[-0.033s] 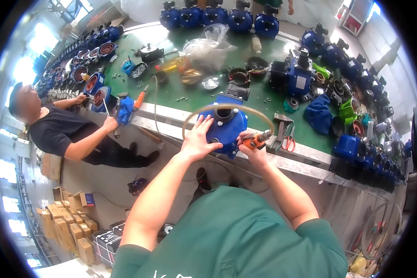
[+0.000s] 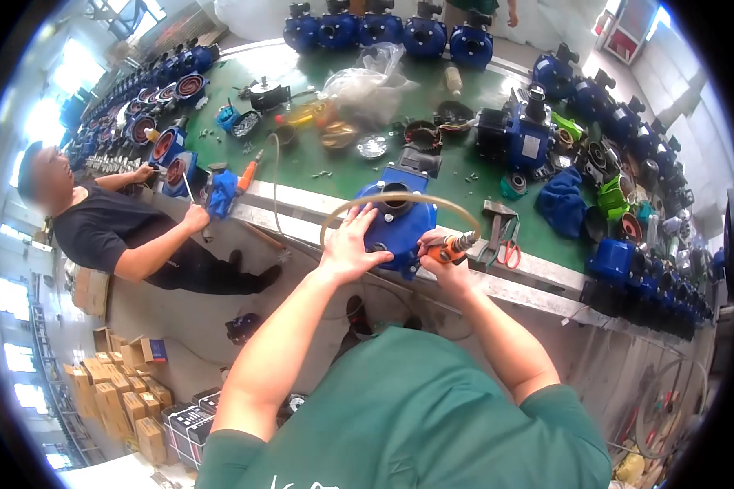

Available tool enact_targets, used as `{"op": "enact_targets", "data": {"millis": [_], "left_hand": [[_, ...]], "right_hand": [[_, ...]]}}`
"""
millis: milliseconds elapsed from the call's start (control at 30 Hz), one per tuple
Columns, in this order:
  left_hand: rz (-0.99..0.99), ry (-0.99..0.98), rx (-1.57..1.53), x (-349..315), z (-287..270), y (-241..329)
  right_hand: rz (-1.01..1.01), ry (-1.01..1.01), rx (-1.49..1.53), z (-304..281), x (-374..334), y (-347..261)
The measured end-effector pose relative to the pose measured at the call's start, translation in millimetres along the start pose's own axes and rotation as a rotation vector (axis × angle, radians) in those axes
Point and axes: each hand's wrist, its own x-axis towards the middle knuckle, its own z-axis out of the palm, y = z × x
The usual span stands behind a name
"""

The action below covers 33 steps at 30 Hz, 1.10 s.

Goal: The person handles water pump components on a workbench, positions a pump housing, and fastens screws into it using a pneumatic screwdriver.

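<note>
A blue pump (image 2: 401, 228) with a round dark port on top stands at the near edge of the green bench. My left hand (image 2: 354, 246) lies on its left side, fingers spread over the casing. At the pump's near right corner my right hand (image 2: 444, 259) is wrapped round an orange air screwdriver (image 2: 448, 248). From the tool's metal coupling a yellowish air hose (image 2: 408, 196) arches across the pump and past my left hand. The tool's working end is hidden by my right hand and the pump.
Right of the pump lie a grey metal bracket (image 2: 497, 224) and orange-handled scissors (image 2: 510, 254). Further off are a plastic bag (image 2: 367, 84), a blue cloth (image 2: 561, 204) and an assembled pump (image 2: 530, 134). A co-worker (image 2: 110, 224) in black works at the left. Boxes (image 2: 118, 399) are stacked on the floor.
</note>
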Motion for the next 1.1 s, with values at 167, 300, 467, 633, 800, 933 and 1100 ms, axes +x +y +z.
{"op": "enact_targets", "data": {"millis": [167,300,467,633,800,933,1100], "left_hand": [[-0.047,-0.019,-0.039,-7,3,-5],[-0.011,-0.02,-0.029,-2,1,-4],[-0.011,0.006,-0.079,0,2,-3],[0.05,0.048,-0.019,-1,9,-13],[0.005,0.01,-0.012,-6,7,-4],[0.012,0.046,-0.058,-7,9,-5],[0.019,0.013,0.002,-6,8,-6]], "right_hand": [[0.018,-0.108,0.0,16,-1,-25],[-0.077,-0.121,-0.02,10,-1,-18],[-0.071,-0.069,-0.02,15,3,-10],[-0.183,-0.237,-0.347,21,10,-10],[-0.196,-0.168,-0.345,33,16,-7],[-0.222,-0.152,-0.313,35,13,-5],[-0.145,-0.104,-0.291,34,14,-10]]}}
